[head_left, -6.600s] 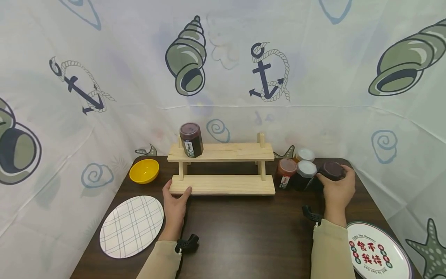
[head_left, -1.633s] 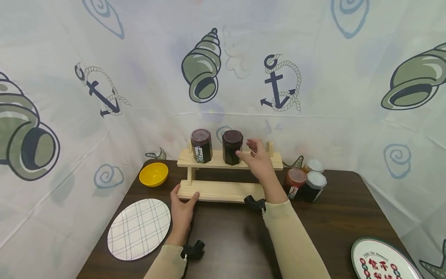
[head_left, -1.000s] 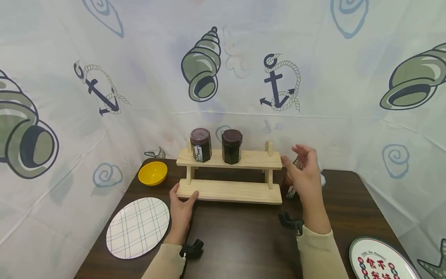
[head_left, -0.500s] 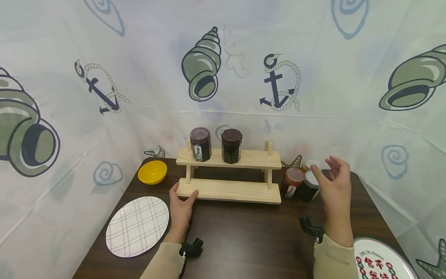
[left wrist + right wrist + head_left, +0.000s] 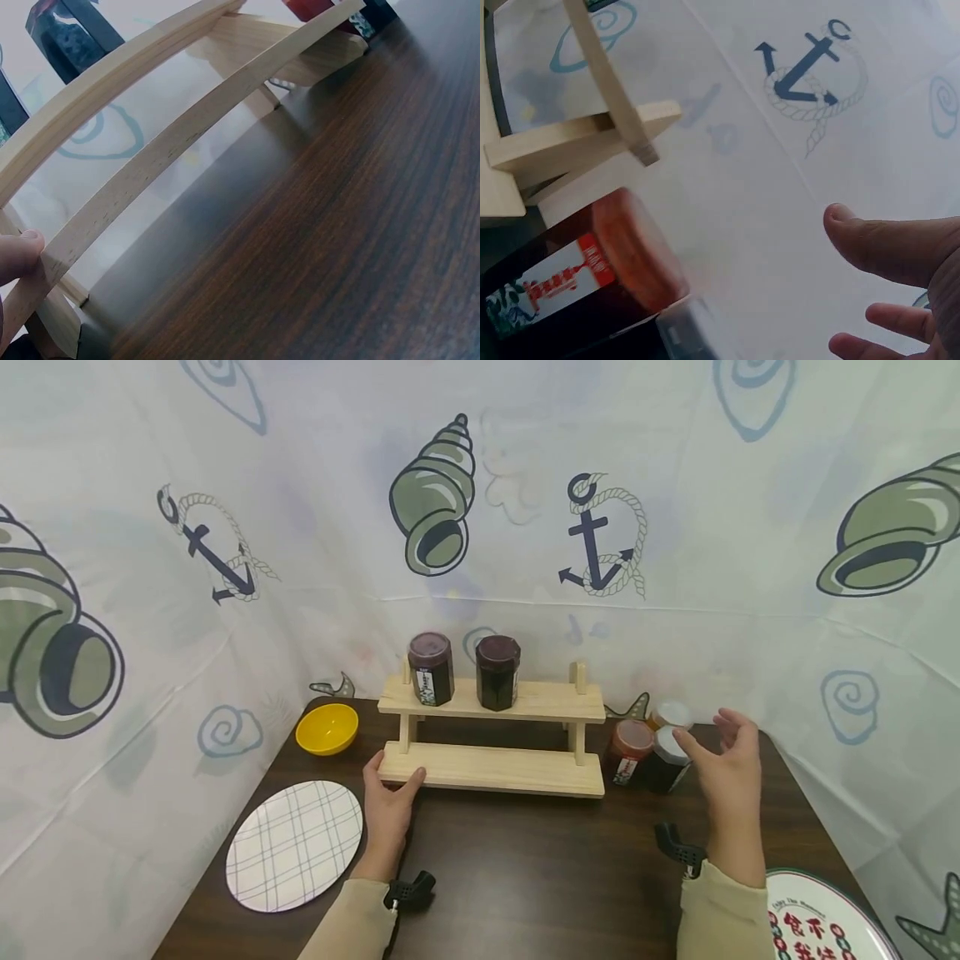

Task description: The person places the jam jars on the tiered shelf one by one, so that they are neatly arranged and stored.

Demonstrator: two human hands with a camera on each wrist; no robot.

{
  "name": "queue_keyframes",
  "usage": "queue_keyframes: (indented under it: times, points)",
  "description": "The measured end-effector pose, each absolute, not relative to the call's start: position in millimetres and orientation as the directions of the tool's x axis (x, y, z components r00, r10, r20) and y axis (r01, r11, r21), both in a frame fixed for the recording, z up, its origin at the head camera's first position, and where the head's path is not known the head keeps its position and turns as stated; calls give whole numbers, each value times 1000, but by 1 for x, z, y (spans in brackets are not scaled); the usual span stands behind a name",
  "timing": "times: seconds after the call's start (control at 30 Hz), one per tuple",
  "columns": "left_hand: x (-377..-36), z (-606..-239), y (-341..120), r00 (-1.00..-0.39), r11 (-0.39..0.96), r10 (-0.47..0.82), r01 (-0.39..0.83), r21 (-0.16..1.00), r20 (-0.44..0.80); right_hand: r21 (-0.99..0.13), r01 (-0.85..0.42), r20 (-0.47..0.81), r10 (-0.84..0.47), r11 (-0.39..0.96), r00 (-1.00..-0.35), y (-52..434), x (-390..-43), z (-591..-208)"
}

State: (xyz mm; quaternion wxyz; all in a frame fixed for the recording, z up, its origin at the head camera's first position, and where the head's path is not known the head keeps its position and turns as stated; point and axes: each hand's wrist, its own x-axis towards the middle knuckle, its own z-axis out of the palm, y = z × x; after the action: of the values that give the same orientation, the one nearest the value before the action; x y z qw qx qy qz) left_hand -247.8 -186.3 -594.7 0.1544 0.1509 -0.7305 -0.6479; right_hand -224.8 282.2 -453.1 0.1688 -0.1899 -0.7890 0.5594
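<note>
Head view shows my right hand point(image 5: 722, 758) open, fingers spread, holding nothing — just beside the grey-lidded jar point(image 5: 663, 758) on the table point(image 5: 525, 860), right of the wooden rack point(image 5: 491, 731). My left hand point(image 5: 388, 797) grips the rack's lower front corner, thumb on top.

Beige long sleeves point(image 5: 351, 922) on both arms; black clip-like camera mount point(image 5: 406, 890) at each wrist.
</note>
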Motion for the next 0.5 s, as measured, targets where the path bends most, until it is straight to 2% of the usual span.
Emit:
queue_keyframes:
  times: [0.27,0.5]
  points:
    - [-248,-595,-187,-908,114,-417,-3,994,45,-897,164,26,419,411,-908,292,-243,-485]
    - [-249,-597,-187,-909,122,-415,-6,993,45,-901,176,-6,395,396,-919,297,-254,-509]
